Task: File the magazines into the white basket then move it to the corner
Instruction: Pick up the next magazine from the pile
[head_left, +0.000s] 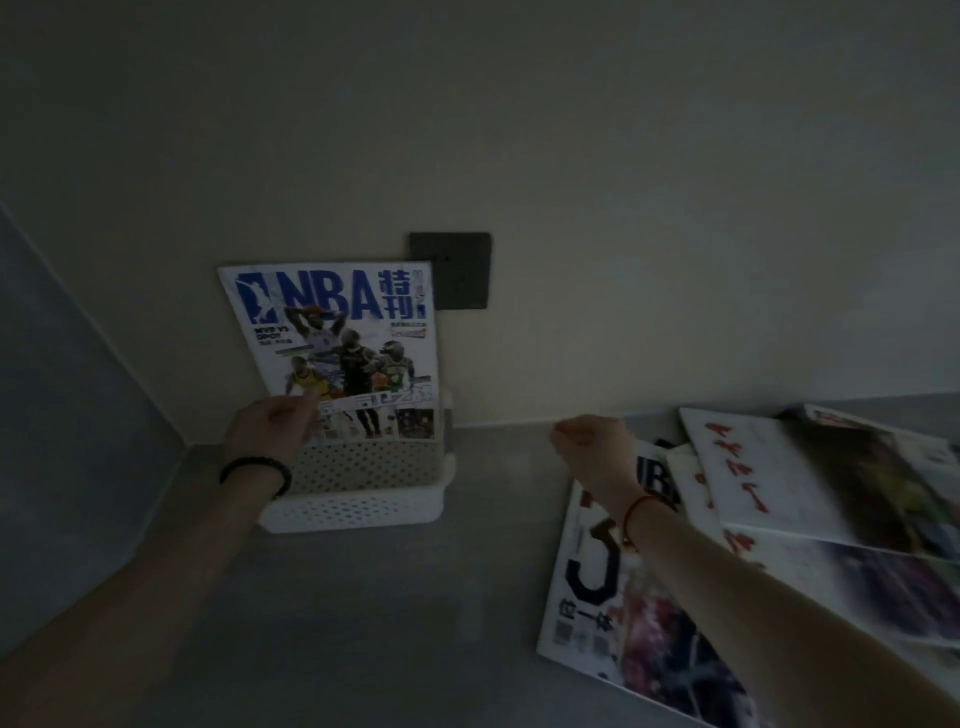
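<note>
One magazine (337, 343), the NBA issue with blue lettering, is held upright at left of centre in the frame, its long axis near vertical with a slight lean to the left. Its lower edge is already sunk behind the perforated front wall of the white basket (363, 499), which stands on the grey table (395, 613) close against the back wall. The left hand (267, 428) is at the magazine's lower left corner, and its grip is pinched on that corner, thumb laid over the cover.

The right hand (592, 441) hangs free over the table at right of centre, its fingers curled loosely and nothing held. Just below and to the right of it lies the loose pile of magazines (727, 545), fanned flat across the lower right of the frame; this hand is clearly the nearer one for the next pick-up, and the pile lies well apart from the basket. Between the two, only bare table is seen.

A dark wall plate (457, 270) is partly covered by the magazine's upper right corner. The corner of the table sits at the left of the frame, just beyond the basket, and nothing is seen to block that path.
</note>
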